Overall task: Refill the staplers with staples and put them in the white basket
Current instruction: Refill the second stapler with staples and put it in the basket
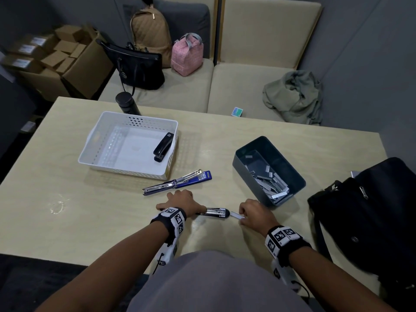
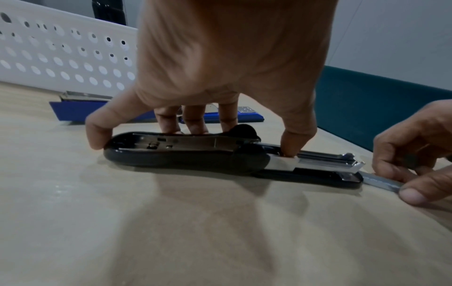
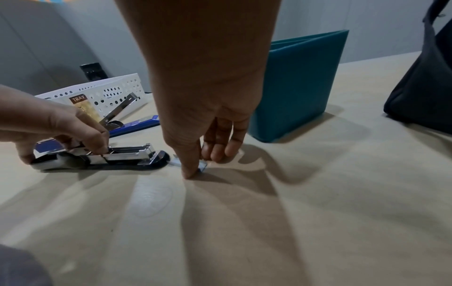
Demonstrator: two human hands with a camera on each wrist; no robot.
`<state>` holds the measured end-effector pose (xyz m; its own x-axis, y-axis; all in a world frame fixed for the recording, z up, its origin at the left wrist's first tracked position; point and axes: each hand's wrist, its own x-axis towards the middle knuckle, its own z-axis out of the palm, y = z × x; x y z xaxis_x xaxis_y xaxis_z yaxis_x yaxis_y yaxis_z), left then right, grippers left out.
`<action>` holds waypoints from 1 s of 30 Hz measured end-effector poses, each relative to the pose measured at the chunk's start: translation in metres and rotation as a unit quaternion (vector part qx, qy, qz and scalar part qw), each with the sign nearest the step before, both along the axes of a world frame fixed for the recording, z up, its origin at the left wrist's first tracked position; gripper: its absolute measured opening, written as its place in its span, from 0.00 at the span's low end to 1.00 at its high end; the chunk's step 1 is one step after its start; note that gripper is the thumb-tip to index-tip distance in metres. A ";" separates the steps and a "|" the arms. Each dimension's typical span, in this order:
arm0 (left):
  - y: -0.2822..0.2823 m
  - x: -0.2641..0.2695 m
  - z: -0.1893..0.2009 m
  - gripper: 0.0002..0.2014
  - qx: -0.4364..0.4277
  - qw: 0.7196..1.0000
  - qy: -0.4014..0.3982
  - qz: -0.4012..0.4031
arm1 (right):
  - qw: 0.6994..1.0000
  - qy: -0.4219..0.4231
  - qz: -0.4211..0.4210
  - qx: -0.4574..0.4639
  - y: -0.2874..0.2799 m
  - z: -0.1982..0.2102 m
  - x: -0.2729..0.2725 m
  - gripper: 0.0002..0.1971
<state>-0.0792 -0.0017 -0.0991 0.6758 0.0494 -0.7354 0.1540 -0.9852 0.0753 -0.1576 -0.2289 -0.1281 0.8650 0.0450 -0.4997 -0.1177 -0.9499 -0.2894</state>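
A black stapler (image 1: 216, 213) (image 2: 195, 152) (image 3: 127, 156) lies opened flat on the table near its front edge. My left hand (image 1: 180, 202) (image 2: 195, 123) grips it from above, thumb on the metal magazine. Just right of the stapler's nose, my right hand (image 1: 254, 213) (image 3: 205, 154) pinches a strip of staples (image 1: 235, 214) (image 2: 381, 182) (image 3: 203, 165) that lies on the table. A blue stapler (image 1: 180, 181) (image 2: 73, 112) (image 3: 137, 123) lies opened behind my left hand. The white basket (image 1: 108, 140) (image 2: 61, 54) (image 3: 117, 91) holds one shut black stapler (image 1: 163, 147).
A dark teal bin (image 1: 279, 152) (image 3: 300, 83) with several staple strips stands right of centre. A black bag (image 1: 371, 217) (image 3: 425, 87) sits at the table's right edge. A black flask (image 1: 127, 103) stands behind the basket. Bags and a jacket lie on the bench beyond.
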 end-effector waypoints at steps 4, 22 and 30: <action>0.001 0.000 0.001 0.27 -0.001 1.000 -0.004 0.000 | 1.000 -0.013 -0.001 0.008 0.002 0.001 -0.003 0.05; 0.001 0.000 -0.001 0.29 -0.003 1.000 -0.010 0.004 | 0.917 0.024 -0.201 0.345 0.019 0.034 0.030 0.12; 0.002 0.000 -0.002 0.31 -0.007 1.000 -0.010 0.009 | 0.965 -0.020 -0.143 0.218 0.030 0.034 0.033 0.08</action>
<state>-0.0788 0.0001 -0.1009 0.6897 0.0516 -0.7222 0.1696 -0.9812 0.0918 -0.1246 -0.1987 -0.0937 0.8916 -0.0003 -0.4528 -0.3374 -0.6673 -0.6640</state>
